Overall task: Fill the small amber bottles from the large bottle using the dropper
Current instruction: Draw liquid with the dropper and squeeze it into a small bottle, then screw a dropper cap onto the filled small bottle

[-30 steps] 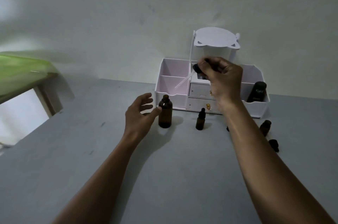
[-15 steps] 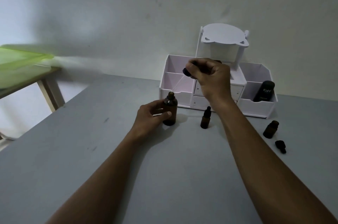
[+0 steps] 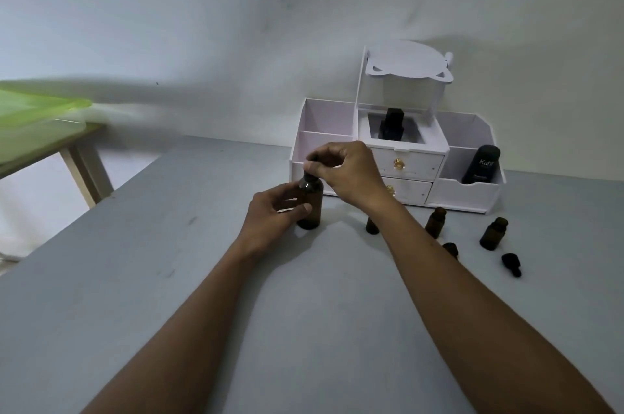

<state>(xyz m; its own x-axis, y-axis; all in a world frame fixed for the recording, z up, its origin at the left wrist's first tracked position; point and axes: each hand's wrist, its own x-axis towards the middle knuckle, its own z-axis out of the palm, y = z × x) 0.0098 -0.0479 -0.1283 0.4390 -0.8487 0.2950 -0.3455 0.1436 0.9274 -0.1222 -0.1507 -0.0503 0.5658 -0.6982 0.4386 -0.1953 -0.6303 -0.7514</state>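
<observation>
The large amber bottle (image 3: 311,204) stands upright on the grey table (image 3: 169,278) in front of the white organizer. My left hand (image 3: 273,214) grips its body from the left. My right hand (image 3: 344,170) pinches the black dropper top (image 3: 309,174) right at the bottle's neck; the glass tube is hidden, seemingly inside the bottle. To the right stand small amber bottles: one (image 3: 372,226) partly behind my right forearm, one (image 3: 435,223) open, one (image 3: 493,233) open. A further small one (image 3: 450,249) peeks out beside my arm. A loose black dropper cap (image 3: 511,264) lies at the far right.
A white desk organizer (image 3: 466,192) with two drawers and a mirror stands against the wall. It holds a black bottle (image 3: 480,165) on the right and a dark bottle (image 3: 391,126) in the middle. A green-topped side table (image 3: 37,130) is at the left.
My right hand came down and left, bringing the dropper from mid-air into the large bottle's neck. My left hand closed round the bottle. The camera moved closer.
</observation>
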